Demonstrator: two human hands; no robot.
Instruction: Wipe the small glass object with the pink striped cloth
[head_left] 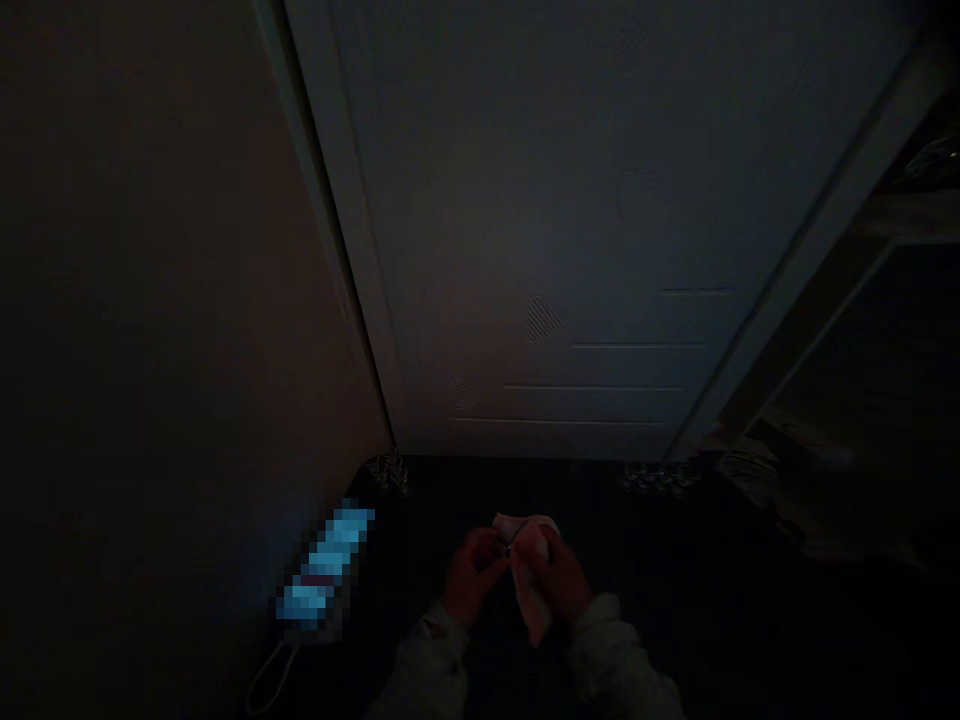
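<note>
A piece of pink cloth (534, 610), folded over and with one end hanging toward me, is held between my hands over the dark surface. My right hand (562, 575) is closed on its right side, thumb and fingers pressing the folds together. From the left, my left hand (472, 575) pinches the cloth's middle with its fingertips. Between the fingertips shows a tiny bright spot, too small and dim to name. Both wrists are in pale, bulky sleeves. The light is very low, so finer details are lost.
A glowing, pixelated screen (326, 565) with a looped cord (271, 680) lies at the left by the wall. Shiny small rings or clips sit in one cluster (388, 472) and another cluster (660, 478) along a pale panel (540, 240) with embossed hearts. Dim shelves stand right.
</note>
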